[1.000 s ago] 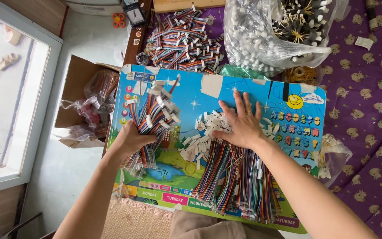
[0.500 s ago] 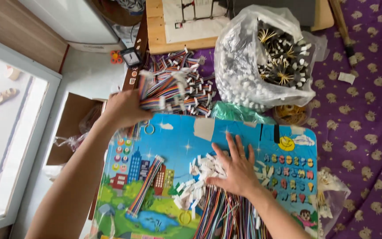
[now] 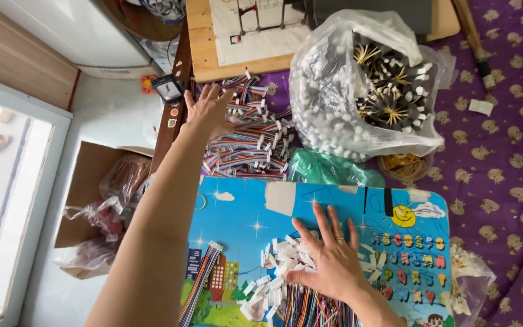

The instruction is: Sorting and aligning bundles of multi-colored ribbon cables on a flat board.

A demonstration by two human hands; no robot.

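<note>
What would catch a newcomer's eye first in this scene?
Probably the right hand pressing flat on a spread of multicoloured ribbon cables with white connectors on a bright cartoon board. Beyond it, the left hand reaches over a heap of cables, beside a bulging clear plastic bag.

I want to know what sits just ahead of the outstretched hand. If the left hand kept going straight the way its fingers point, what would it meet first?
Probably the light wooden board. The left hand is open above the pile of multicoloured ribbon cables; its height above them is unclear.
</note>
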